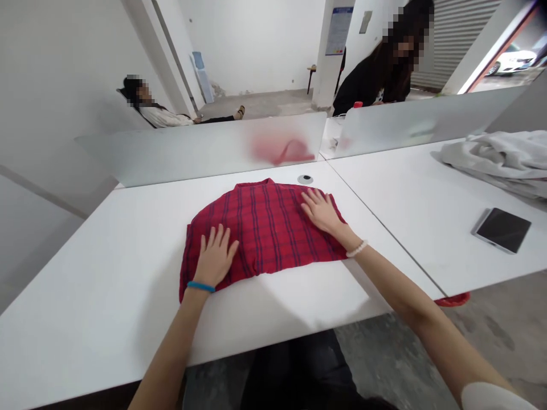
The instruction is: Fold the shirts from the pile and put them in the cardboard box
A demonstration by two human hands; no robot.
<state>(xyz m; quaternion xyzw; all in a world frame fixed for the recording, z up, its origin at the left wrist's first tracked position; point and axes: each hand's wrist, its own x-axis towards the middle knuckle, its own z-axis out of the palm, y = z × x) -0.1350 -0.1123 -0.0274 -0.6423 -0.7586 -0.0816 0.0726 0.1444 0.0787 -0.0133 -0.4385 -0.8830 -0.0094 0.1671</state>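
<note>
a folded red plaid garment (260, 228) with dark blue lines lies near the middle of the white surface (106, 285), its far edge rounded and its near edge straighter, with some soft creases across the cloth. we have both hands on it, well apart from each other. our left hand (215, 256) is flat on the near left part, palm down, its fingers spread wide and holding nothing. our right hand (321, 212) lies open on the right part, its fingers slightly apart, not clamped on the cloth. a blue wristband (200, 287) circles our left wrist and a white bead bracelet (357, 248) our right. a dark tablet (503, 229) and a crumpled grey cloth (491, 159) lie on the adjoining surface to the right, beyond a frosted divider (200, 148).
</note>
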